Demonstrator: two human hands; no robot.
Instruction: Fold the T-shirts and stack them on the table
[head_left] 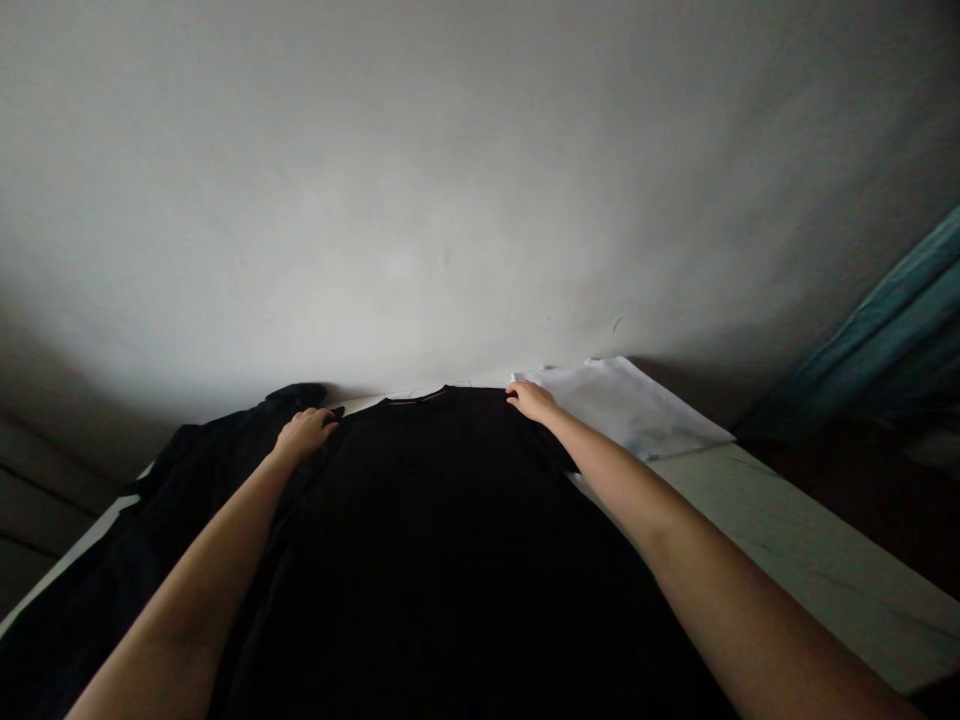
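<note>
Tabletop (pixel 810 560) bears a black T-shirt (pixel 450 560); left hand (pixel 305 434), right hand (pixel 532 401) on its shoulders.

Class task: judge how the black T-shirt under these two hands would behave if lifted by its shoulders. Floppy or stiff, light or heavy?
The black T-shirt would probably hang floppy, since it lies spread flat on the surface. It is likely light for its size: the left hand and right hand seem to meet its shoulders with just their fingers.

A pale veined tabletop (pixel 802 560) bears a black T-shirt (pixel 450 570) laid flat mid-table, folded white cloth (pixel 622 405) far right, and a dark garment (pixel 150 540) at left.
</note>
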